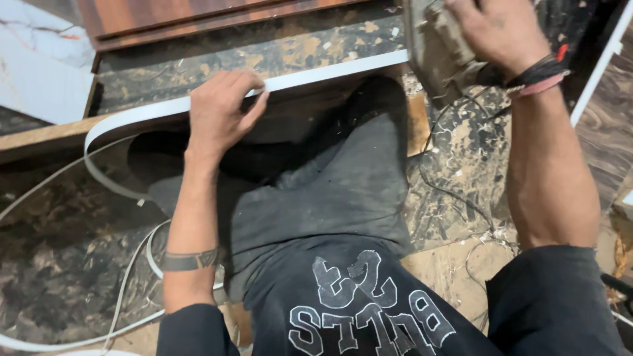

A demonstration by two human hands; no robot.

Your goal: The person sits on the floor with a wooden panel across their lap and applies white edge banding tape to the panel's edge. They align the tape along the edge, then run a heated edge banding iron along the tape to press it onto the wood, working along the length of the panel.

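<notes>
My left hand (221,112) presses a white edge-banding strip (316,76) against the edge of a wooden board (277,46), fingers curled over the strip. The strip runs right along the board edge and loops back to the left (99,132) toward the floor. My right hand (504,33) grips a dusty grey tool or block (438,49) at the top right, by the board's right end. A black and red band sits on that wrist. My legs in dark grey trousers (330,191) lie under the board.
More white strip (132,264) coils over the dark speckled floor at the left. A thin black cable (448,191) trails across the floor on the right. A reddish wood panel (198,13) lies at the top, a brown grained panel (606,112) at the right.
</notes>
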